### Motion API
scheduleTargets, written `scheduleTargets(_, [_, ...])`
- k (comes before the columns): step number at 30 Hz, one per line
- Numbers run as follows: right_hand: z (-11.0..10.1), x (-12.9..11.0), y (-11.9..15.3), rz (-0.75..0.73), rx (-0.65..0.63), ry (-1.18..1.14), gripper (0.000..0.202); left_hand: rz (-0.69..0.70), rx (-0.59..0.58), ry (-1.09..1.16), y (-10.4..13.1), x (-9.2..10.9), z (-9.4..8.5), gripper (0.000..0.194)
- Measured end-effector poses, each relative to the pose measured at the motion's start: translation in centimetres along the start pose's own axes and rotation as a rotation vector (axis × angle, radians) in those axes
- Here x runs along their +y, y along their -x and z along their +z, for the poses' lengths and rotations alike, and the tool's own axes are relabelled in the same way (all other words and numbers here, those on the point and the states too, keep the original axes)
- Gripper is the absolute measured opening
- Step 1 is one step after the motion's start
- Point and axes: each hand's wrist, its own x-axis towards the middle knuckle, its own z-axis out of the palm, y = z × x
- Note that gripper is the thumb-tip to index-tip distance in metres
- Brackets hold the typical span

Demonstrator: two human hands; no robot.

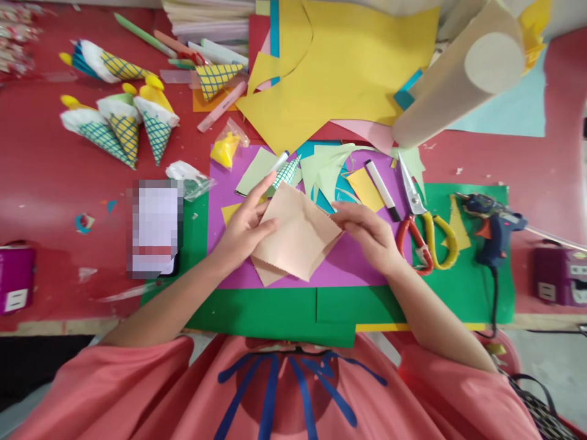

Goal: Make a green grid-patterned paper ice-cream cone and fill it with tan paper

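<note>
Between my hands is a tan piece of paper (300,229) with zigzag-cut edges, with another tan layer showing beneath its lower edge. My left hand (250,223) grips its left side, thumb on top and fingers partly behind. At the right corner, my right hand (367,232) pinches the paper between thumb and fingers. A small cone with a green grid pattern (287,172) lies just beyond the paper, beside a white marker (279,162). Right of my right hand are scissors (416,205) with red and yellow handles, blades partly apart.
Purple sheet (257,278) and green sheets (257,311) cover the red table. A glue gun (493,229) with its cord lies right. Several decorated paper cones (157,125) rest far left, above a phone-like object (156,229). Yellow paper (348,67) and a large tan roll (449,85) lie behind.
</note>
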Motion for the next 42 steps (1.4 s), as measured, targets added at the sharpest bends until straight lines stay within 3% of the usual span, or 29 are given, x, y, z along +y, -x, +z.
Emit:
scheduleTargets(5, [-0.6, -0.3, -0.1, -0.189, -0.3, 0.162, 0.069, -0.186, -0.012, 0.081, -0.4, 1.4, -0.5, 0.038])
scheduleTargets(8, [0.1, -0.3, 0.2, -0.284, -0.256, 0.325, 0.079, -0.27, -0.036, 0.134, -0.5, 1.6, -0.5, 0.04])
scheduleTargets(12, [1.2, -0.3, 0.8, -0.438, -0.073, 0.548, 0.058, -0.249, -0.065, 0.103, -0.3, 1.0, -0.3, 0.045])
scheduleTargets(17, [1.4, -0.6, 0.8, -0.583, -0.12, 0.579, 0.017, -0.179, -0.097, -0.055, 0.0, 0.6, -0.2, 0.043])
scheduleTargets(25, [0.9, -0.5, 0.1, -0.447, -0.067, 0.412, 0.011, 0.036, -0.153, -0.377, 0.2, 0.6, -0.5, 0.042])
scheduleTargets(30, [1.1, -0.7, 0.1, -0.328, -0.07, 0.34, 0.008, 0.151, -0.262, -0.375, 0.4, 0.4, -0.6, 0.068])
scheduleTargets(33, [1.5, -0.7, 0.4, -0.251, -0.03, 0.334, 0.012, 0.265, -0.331, -0.512, 0.6, 0.1, -0.8, 0.077])
scheduleTargets(35, [1.7, -0.7, 0.6, -0.242, 0.024, 0.347, 0.012, 0.327, -0.323, -0.624, 0.7, -0.2, -0.8, 0.072])
scheduleTargets(38, [1.8, -0.7, 0.6, -0.221, 0.08, 0.331, 0.013, 0.382, -0.208, -0.682, 0.8, -0.5, -0.5, 0.051])
scheduleTargets(42, [1.8, -0.9, 0.4, -0.173, 0.028, 0.261, 0.017, 0.386, -0.09, -0.633, 1.0, -0.5, 0.1, 0.031])
